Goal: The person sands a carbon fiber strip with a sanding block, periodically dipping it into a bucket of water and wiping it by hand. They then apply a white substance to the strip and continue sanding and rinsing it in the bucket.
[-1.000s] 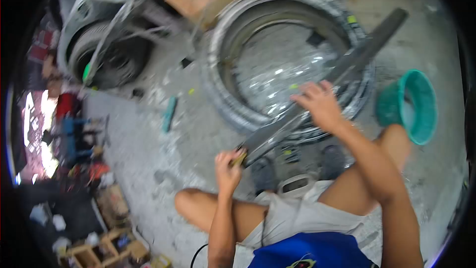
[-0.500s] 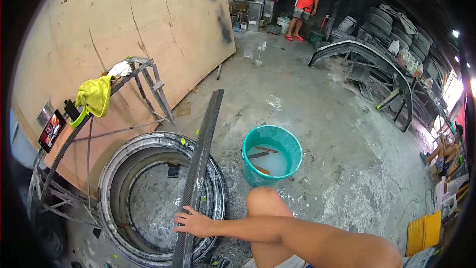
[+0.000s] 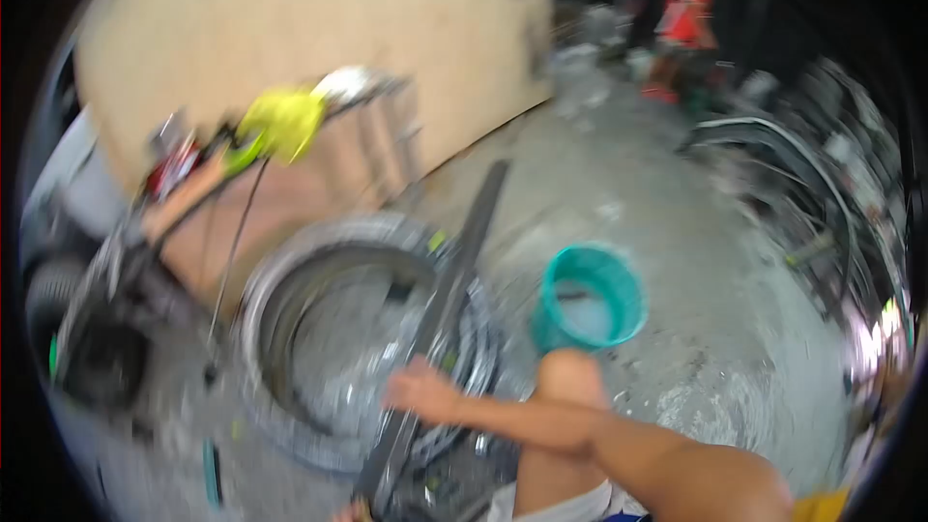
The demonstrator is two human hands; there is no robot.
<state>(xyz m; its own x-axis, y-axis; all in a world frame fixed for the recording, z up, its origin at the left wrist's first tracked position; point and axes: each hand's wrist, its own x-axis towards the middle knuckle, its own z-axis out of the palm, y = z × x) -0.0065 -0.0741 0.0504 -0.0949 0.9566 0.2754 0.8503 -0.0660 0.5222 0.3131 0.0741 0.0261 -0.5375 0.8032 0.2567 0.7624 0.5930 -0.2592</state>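
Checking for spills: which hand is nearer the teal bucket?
Right. The right hand rests on the long dark strip, just left of the teal bucket. The left hand barely shows at the bottom edge, farther away.

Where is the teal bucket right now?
The teal bucket stands on the concrete floor, right of the long dark strip and just beyond the person's knee.

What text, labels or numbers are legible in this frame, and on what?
None are legible; the frame is motion-blurred.
Red shirt of the distant person: any print is smeared.
Long dark strip under the right hand: no marking shows.
Teal plastic bucket: no label shows.
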